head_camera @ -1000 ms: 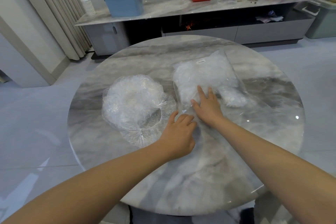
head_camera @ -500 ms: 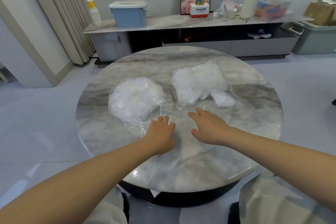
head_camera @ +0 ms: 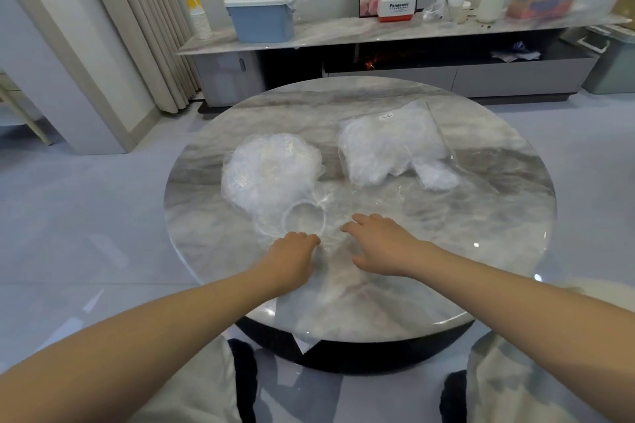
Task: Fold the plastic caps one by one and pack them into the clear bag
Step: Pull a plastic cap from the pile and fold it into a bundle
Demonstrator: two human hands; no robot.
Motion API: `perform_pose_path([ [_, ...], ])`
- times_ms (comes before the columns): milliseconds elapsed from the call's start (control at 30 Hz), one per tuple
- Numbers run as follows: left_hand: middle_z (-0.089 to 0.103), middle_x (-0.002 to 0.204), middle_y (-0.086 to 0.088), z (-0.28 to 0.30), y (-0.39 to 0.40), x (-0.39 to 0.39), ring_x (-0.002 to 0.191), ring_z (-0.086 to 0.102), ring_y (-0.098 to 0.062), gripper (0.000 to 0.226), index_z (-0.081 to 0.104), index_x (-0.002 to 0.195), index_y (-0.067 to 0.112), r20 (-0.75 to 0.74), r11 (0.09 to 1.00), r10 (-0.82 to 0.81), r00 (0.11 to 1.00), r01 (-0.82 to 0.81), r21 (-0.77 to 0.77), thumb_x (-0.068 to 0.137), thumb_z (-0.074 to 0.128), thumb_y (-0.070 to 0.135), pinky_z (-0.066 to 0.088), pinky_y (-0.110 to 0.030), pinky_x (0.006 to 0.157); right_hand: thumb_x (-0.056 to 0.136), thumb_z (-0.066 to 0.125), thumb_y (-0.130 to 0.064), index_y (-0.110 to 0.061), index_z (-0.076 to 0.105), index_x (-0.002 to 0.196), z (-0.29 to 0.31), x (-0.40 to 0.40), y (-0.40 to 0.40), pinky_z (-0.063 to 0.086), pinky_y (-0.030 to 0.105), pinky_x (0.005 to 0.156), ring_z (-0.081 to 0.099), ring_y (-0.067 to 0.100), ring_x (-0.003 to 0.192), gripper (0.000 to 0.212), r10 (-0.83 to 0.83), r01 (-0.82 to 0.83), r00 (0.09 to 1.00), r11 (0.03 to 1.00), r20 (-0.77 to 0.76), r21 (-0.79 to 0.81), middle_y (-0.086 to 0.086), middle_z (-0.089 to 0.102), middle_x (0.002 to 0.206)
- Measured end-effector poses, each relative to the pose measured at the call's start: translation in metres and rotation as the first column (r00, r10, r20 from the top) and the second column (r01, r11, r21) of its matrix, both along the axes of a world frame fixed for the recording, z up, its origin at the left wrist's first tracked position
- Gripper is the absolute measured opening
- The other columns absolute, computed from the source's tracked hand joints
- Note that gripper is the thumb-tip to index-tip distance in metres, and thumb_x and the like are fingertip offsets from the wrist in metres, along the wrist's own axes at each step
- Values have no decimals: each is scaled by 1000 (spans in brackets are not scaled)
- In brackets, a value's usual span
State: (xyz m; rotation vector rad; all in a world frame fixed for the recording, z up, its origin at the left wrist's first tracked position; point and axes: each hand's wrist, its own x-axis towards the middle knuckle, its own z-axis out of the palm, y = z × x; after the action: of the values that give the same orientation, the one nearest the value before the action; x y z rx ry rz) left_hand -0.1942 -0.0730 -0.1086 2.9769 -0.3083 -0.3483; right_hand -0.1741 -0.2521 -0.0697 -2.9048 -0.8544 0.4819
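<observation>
both hands have come back off the clear plastic bag stuffed with white folded caps [head_camera: 385,148], which a second ago the right hand was pressing flat at its near edge. the bag now lies alone on the far right part of the round grey marble table [head_camera: 498,251], and a small white folded bundle [head_camera: 438,177] sits at its near right corner; whether that bundle is inside the bag's mouth or just outside it i cannot tell.

the left hand [head_camera: 292,256] has dropped to the near edge of the loose heap of crinkly transparent plastic caps [head_camera: 271,172] on the left of the table. its fingers are curled under at the rim of one cap spread flat, whose elastic ring [head_camera: 304,221] shows just beyond the knuckles. i cannot tell whether the fingers have the film pinched or merely rest on it. the right hand [head_camera: 381,247] hovers low beside it, fingers loosely spread and pointing toward that same ring, holding nothing.

to my eye this means one packing round has closed and the next is opening: the spread cap at the front of the heap looks to be the next one to fold, and plenty remain behind it.
</observation>
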Motion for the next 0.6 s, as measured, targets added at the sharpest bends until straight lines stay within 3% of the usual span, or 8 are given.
perform_pose_path([
  [167, 55, 113, -2, 15, 2, -21, 102, 55, -18, 30, 61, 120, 16, -11, 988, 2, 1000, -4, -154, 95, 44, 14, 43, -24, 86, 84, 65, -39, -28, 30, 146, 2, -1, 4, 16, 35, 111, 18, 22, 141, 72, 136, -136, 991, 990, 2, -22, 1, 21, 155],
  [267, 56, 95, 6, 32, 4, -31, 91, 57, -12, 24, 69, 105, 19, 31, 966, 8, 999, 0, -258, 92, 50, 15, 42, -14, 78, 79, 68, -47, -31, 32, 145, 0, -4, 1, 11, 34, 111, 11, 18, 143, 77, 182, -182, 983, 983, -38, 5, -2, 19, 156],
  [333, 53, 83, 11, 43, 5, -38, 80, 54, -5, 19, 70, 97, 21, 22, 947, 31, 999, -23, -319, 90, 53, 16, 38, -8, 68, 80, 67, -49, -32, 37, 142, -2, -7, -2, 10, 33, 111, 12, 17, 143, 71, 194, -191, 980, 981, -50, 44, -4, 26, 154],
  [400, 55, 79, 12, 47, 7, -44, 74, 53, -4, 14, 69, 88, 23, -31, 927, 70, 997, -76, -367, 89, 55, 19, 40, -9, 67, 86, 61, -46, -31, 48, 135, -6, -11, -1, 14, 31, 112, 25, 15, 140, 52, 207, -202, 977, 975, -50, 88, -4, 43, 144],
  [500, 63, 92, 9, 44, 11, -50, 89, 60, -7, 11, 66, 89, 23, -144, 878, 119, 982, -172, -447, 88, 58, 30, 48, -20, 84, 95, 51, -35, -25, 65, 118, -7, -14, 0, 31, 25, 103, 53, 15, 115, 29, 143, -127, 986, 977, -85, 169, -5, 65, 119],
  [600, 48, 122, 18, 42, 16, -50, 116, 47, -3, 36, 54, 117, 32, -307, 906, 32, 951, -158, -393, 85, 62, 44, 38, -21, 97, 96, 50, -31, -22, 69, 110, -5, -11, -5, 40, 19, 82, 57, 14, 102, 25, 57, -13, 977, 977, -205, 214, -7, 67, 109],
])
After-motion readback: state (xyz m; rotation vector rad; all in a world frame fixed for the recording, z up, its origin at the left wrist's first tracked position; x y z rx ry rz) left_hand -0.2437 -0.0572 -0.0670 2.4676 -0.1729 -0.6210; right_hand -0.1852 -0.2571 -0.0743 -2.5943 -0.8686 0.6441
